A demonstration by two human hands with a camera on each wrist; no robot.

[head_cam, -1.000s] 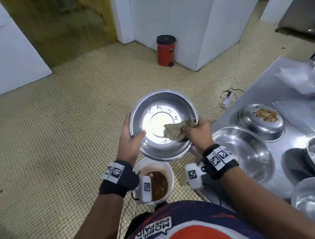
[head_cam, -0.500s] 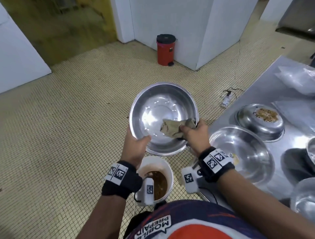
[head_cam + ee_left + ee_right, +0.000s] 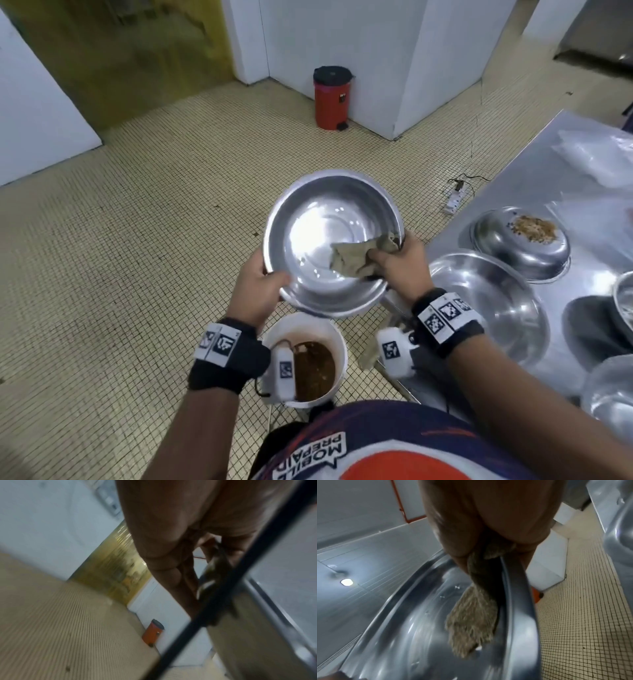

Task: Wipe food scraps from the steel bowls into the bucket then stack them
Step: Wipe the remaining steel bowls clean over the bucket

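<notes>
A large steel bowl is held tilted above a white bucket of brown scraps on the floor. My left hand grips the bowl's near left rim, thumb inside. My right hand holds a beige cloth against the bowl's inner right wall, at the rim. In the right wrist view the cloth hangs from my fingers into the bowl. The left wrist view is blurred; the hand and a dark rim show.
A steel table stands at the right with an empty upright bowl, an upturned bowl with scraps on its base, more bowls at the right edge and a plastic bag. A red pedal bin stands by the wall.
The bowl has risen a little and tilted toward me. The cloth has slid from the middle of the bowl to its right wall. My left thumb shifted along the near rim.
</notes>
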